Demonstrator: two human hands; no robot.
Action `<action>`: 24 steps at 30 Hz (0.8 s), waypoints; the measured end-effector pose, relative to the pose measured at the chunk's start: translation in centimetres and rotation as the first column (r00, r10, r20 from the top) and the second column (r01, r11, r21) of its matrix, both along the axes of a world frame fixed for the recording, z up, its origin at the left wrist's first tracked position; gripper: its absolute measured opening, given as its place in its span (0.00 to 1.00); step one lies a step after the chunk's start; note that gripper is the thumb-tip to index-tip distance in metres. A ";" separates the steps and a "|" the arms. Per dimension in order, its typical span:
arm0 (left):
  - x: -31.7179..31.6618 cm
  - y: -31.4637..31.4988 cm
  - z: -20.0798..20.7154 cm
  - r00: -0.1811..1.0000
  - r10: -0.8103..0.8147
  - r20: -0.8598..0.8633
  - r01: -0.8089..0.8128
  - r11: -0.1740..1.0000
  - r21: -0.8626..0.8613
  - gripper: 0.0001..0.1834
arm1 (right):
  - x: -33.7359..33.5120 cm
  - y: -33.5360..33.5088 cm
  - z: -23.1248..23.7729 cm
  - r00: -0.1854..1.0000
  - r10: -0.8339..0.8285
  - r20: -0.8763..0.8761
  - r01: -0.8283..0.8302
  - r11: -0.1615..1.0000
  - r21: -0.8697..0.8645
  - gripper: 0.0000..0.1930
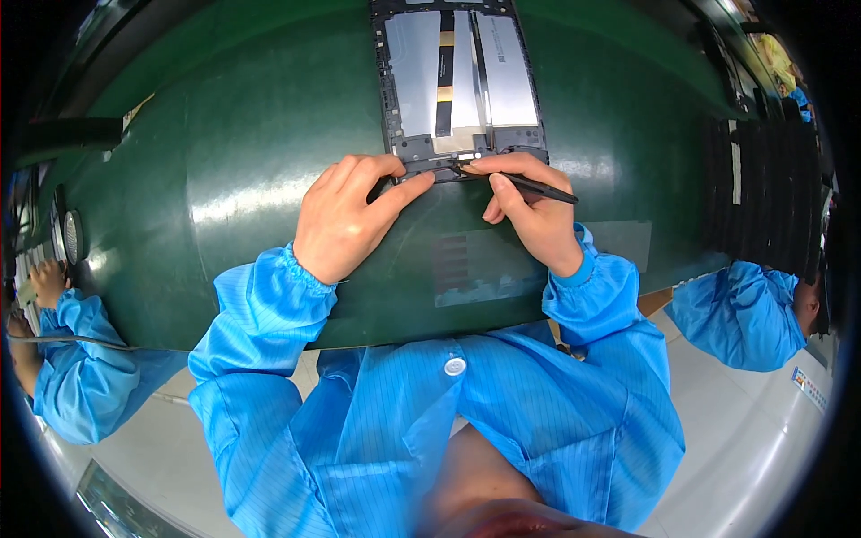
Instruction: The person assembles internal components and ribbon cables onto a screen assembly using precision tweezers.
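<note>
An opened tablet (513,76) lies on the green mat, its inside facing up: silver battery panels, a dark ribbon cable (445,72) with gold bands, and a black frame. My left hand (345,211) grips the tablet's lower left corner, forefinger on the side and thumb at the bottom edge. In my right hand (536,211) are slim black tweezers (547,189), pinched between thumb and forefinger. Their tip meets the tablet's lower edge near the middle, by small parts too fine to make out.
Green mat (260,125) covers the bench. Clear film (502,260) lies near its front edge. Black trays (762,193) are stacked at the right. People in blue sleeves (90,368) sit on both sides. A dark bar (72,134) juts in from the left.
</note>
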State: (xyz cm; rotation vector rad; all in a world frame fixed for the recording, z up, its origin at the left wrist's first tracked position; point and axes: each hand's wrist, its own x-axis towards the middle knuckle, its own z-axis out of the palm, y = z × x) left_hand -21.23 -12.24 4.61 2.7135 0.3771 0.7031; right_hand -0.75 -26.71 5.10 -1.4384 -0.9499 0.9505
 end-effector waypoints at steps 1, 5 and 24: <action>0.0 -0.1 0.1 1.000 0.000 -0.002 0.000 1.000 0.000 0.23 | 0.1 -0.1 0.0 1.000 -0.010 -0.023 0.009 1.000 -0.008 0.10; 0.1 -0.1 0.2 1.000 0.001 -0.001 -0.001 1.000 0.001 0.23 | 0.4 -0.2 0.1 1.000 -0.019 -0.023 0.018 1.000 -0.006 0.10; -0.1 0.3 1.0 0.998 -0.044 0.044 0.041 0.997 0.070 0.22 | -0.5 0.5 0.5 0.955 0.139 0.262 -0.167 0.982 0.088 0.14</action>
